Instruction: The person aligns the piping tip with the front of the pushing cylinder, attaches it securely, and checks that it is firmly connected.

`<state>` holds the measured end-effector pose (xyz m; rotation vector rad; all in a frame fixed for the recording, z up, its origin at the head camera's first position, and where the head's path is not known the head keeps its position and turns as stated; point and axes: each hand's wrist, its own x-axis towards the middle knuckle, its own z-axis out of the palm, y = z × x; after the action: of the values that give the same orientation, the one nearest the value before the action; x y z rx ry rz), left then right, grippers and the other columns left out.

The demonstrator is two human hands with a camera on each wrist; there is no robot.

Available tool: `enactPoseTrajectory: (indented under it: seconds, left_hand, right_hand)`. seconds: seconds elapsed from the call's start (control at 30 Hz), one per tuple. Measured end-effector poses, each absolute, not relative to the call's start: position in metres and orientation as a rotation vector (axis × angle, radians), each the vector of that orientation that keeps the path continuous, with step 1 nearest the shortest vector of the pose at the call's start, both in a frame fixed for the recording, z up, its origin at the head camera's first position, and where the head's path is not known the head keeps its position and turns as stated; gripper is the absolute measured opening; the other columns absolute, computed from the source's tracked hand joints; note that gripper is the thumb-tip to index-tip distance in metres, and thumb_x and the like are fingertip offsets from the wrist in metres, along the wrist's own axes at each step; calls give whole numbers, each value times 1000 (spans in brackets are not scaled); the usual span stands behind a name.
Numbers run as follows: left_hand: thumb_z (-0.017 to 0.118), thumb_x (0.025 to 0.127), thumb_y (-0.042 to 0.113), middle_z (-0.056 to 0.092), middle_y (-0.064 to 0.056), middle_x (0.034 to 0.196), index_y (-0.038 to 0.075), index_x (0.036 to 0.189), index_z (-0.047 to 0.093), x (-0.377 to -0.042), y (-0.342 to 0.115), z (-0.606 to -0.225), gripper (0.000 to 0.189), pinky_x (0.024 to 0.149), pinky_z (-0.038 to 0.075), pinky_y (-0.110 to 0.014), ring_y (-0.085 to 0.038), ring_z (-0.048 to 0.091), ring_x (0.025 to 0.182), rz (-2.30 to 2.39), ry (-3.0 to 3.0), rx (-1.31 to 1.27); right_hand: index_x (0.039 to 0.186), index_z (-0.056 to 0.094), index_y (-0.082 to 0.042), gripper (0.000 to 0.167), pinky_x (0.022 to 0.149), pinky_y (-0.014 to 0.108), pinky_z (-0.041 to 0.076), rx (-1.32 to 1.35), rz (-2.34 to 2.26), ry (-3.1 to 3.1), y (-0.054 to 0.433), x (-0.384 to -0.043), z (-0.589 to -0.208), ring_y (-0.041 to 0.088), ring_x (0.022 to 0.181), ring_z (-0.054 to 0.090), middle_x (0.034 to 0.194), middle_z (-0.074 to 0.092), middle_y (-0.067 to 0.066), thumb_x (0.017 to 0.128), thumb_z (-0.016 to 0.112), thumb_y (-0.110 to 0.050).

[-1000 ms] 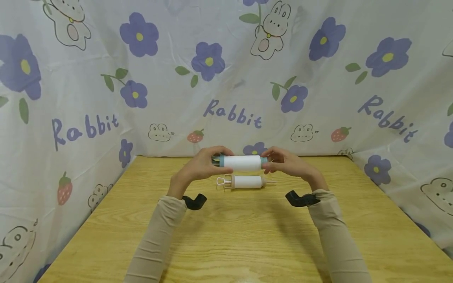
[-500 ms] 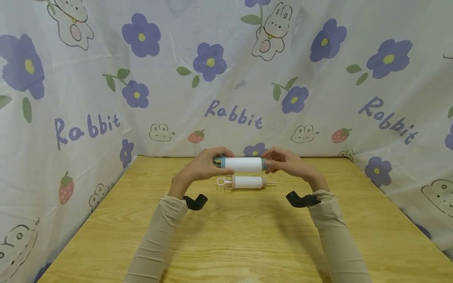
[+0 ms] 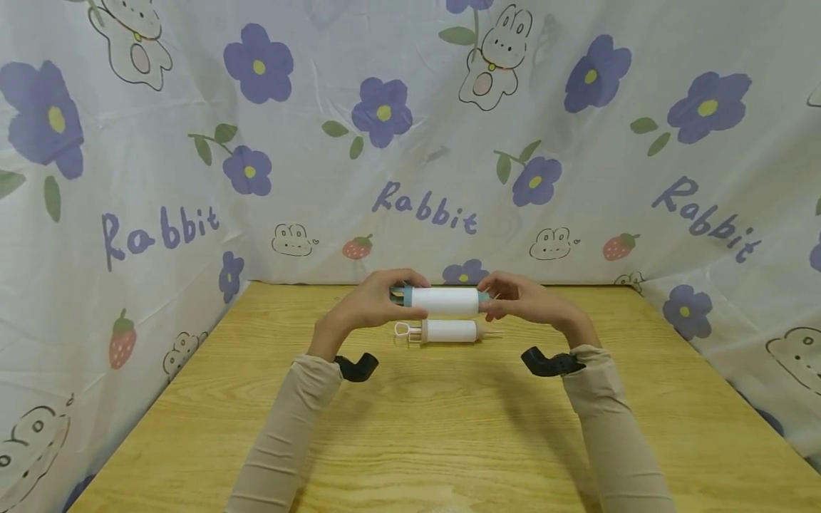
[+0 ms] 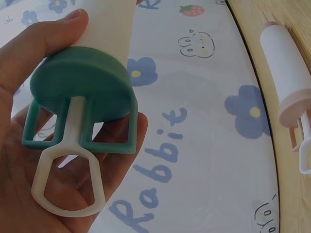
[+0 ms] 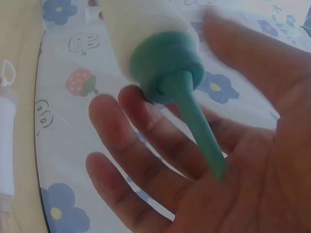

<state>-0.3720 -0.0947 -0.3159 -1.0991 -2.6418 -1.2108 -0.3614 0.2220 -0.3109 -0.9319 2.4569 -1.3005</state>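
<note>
A large syringe with a white barrel, teal end caps and a thin teal nozzle is held level above the table. My left hand grips it by the plunger end, thumb on the barrel and fingers behind. The white plunger ring and teal finger loops point back over that palm. At the nozzle end my right hand has its fingers spread, a fingertip right at the teal cap and the blurred thumb apart from it. The nozzle points towards that palm.
A second white syringe with beige ends and a pale plunger lies on the wooden table, below and nearer than the held one. A patterned cloth stands behind the table and along its sides. Both wrists carry black camera mounts.
The held syringe and both hands have shifted slightly lower in the head view. My right fingers have moved around the nozzle cap, uncovering more of it than half a second ago.
</note>
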Motion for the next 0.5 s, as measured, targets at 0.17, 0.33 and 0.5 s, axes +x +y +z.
enactPoseTrajectory:
  seconds: [0.17, 0.33, 0.5]
  left_hand:
    - [83, 82, 33, 65, 1, 118, 26, 117, 68, -372, -90, -319, 39, 77, 56, -30, -19, 61, 99, -1136, -2651, -1094]
    - [83, 83, 28, 65, -1, 118, 20, 119, 68, -372, -83, -324, 40, 79, 56, -31, -20, 60, 102, -1126, -2658, -1103]
    - [82, 83, 28, 64, -1, 118, 20, 119, 67, -373, -77, -328, 40, 80, 55, -31, -19, 60, 102, -1103, -2668, -1112]
  right_hand:
    - [117, 54, 2, 27, 85, 35, 58, -976, -1310, 2384, 223, -362, -312, 24, 90, 67, 105, 65, 17, 98, 64, -15]
    - [115, 57, 4, 25, 82, 35, 58, -936, -1293, 2364, 229, -365, -315, 24, 84, 66, 103, 66, 15, 99, 63, -15]
    - [115, 59, 5, 27, 82, 35, 59, -893, -1266, 2357, 234, -369, -318, 21, 83, 67, 104, 67, 15, 98, 64, -16]
